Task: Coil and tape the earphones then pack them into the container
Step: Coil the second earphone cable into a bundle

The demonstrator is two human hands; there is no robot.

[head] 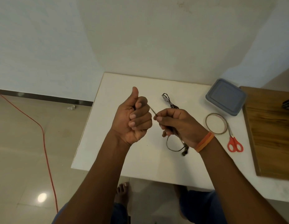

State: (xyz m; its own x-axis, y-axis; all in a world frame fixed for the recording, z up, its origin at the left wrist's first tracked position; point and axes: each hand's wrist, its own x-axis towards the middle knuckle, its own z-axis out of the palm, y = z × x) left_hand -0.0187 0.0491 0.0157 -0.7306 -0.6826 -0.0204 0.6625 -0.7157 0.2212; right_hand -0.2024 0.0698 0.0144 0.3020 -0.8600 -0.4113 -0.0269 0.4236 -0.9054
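Earphones (170, 143), light and floppy, are being pinched taut between left hand (134, 117) and right hand (177, 125); best gripped at the loops.

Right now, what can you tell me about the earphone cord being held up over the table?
The cord is thin, dark and flexible. A short taut stretch runs between the left hand, whose curled fingers hold one end, and the right hand, which pinches it at the fingertips. Below the right hand the rest hangs in a loose loop, ending in a small dark lump, probably the earbuds, blurred. It hangs above the white table; whether it touches it is unclear. No tape shows on it.
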